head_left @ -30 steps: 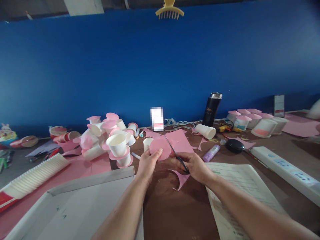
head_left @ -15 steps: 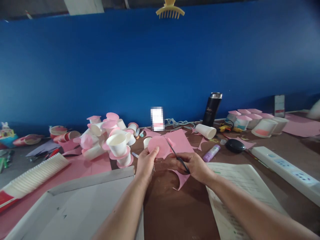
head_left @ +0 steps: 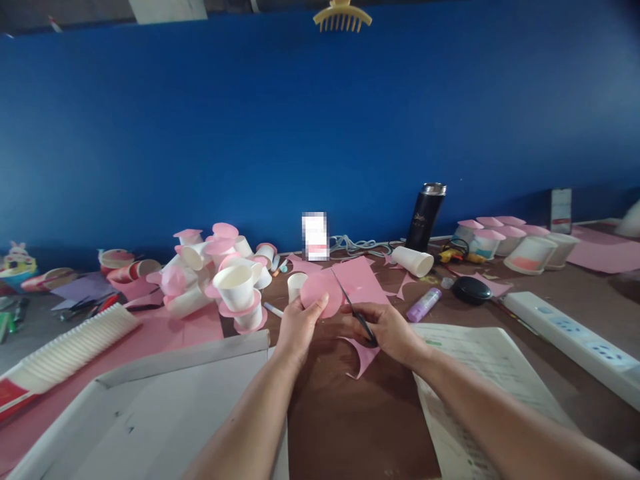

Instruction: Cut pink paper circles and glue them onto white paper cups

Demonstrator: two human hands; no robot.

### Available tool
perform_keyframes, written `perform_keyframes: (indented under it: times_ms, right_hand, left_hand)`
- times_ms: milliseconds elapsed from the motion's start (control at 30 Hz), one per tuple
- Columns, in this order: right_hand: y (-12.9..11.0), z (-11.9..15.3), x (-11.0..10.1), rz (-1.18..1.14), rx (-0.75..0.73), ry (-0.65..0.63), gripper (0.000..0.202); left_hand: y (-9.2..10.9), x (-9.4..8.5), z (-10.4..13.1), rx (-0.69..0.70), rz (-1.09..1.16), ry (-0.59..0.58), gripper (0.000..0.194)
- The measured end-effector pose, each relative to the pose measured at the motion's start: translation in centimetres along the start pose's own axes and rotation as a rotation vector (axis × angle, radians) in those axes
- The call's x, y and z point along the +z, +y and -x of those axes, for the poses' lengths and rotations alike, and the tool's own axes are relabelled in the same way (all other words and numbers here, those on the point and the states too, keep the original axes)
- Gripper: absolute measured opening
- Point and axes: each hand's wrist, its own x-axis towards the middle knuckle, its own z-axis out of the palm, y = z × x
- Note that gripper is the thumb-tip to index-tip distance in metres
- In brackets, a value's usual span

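Between thumb and fingers, my left hand [head_left: 301,327] grips a rounded piece of pink paper [head_left: 320,291] at its lower edge. My right hand [head_left: 383,328] is closed round the dark handles of a pair of scissors [head_left: 356,310], whose blades point up and left along the paper's right edge. Just behind lies a larger sheet of pink paper [head_left: 357,277] on the brown table [head_left: 360,427]. Below the scissors is a curved pink offcut [head_left: 367,359]. A white paper cup [head_left: 296,285] stands partly hidden behind my left hand.
White cups with pink paper rims [head_left: 239,293] are heaped at left, near a long stack of cups [head_left: 85,343]. On the right are a purple glue stick [head_left: 425,305], a black round case [head_left: 471,290], a power strip [head_left: 575,340], and a black bottle [head_left: 425,217]. A printed sheet [head_left: 480,380] lies under my right forearm.
My left hand and the pink piece have shifted slightly right, closer to the scissors. A scrap hanging at the piece's lower edge no longer shows. My right hand stays nearly in place.
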Motion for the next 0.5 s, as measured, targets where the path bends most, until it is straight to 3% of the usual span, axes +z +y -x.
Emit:
perform_keyframes:
  times_ms: [133,500]
  right_hand:
    - [-0.05,-0.04,-0.19,0.044,-0.001,0.036,0.048]
    - [0.23,-0.07,-0.35,-0.027,0.014,-0.019,0.042]
  left_hand:
    - [0.02,-0.47,-0.12,0.001,-0.046,-0.073,0.042]
    - [-0.60,-0.48,-0.38,0.001,-0.014,-0.103,0.047]
